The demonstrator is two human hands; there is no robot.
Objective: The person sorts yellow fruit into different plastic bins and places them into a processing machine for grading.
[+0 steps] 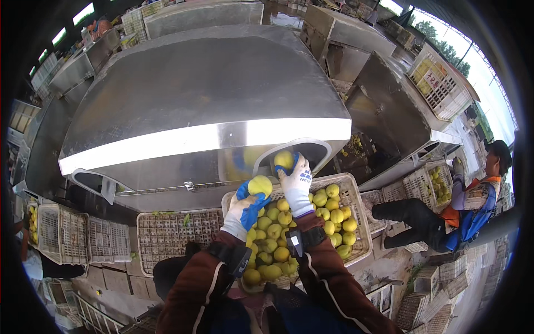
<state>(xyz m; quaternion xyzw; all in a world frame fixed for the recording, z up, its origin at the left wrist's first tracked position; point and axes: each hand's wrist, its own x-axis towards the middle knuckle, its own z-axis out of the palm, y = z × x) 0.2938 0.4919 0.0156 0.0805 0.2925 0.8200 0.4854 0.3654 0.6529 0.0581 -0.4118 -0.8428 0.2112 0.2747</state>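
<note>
My left hand (246, 208), in a white glove with blue coated fingers, grips a yellow-green peach-like fruit (260, 186) above the left part of a crate. My right hand (295, 179), gloved alike, holds another such fruit (284, 159) at the mouth of an oval opening (327, 146) in the front of a large metal machine housing. Below both hands, a white plastic crate (364, 217) holds many yellow-green fruits (271, 246). My forearms cover part of it.
To the left lies a slatted crate (179, 229) with a few leaves in it. The metal housing (208, 83) spans the front, with a second opening (89, 181) at its left. Another person (471, 200) works at the right beside a fruit crate (440, 183). More crates (75, 234) stand far left.
</note>
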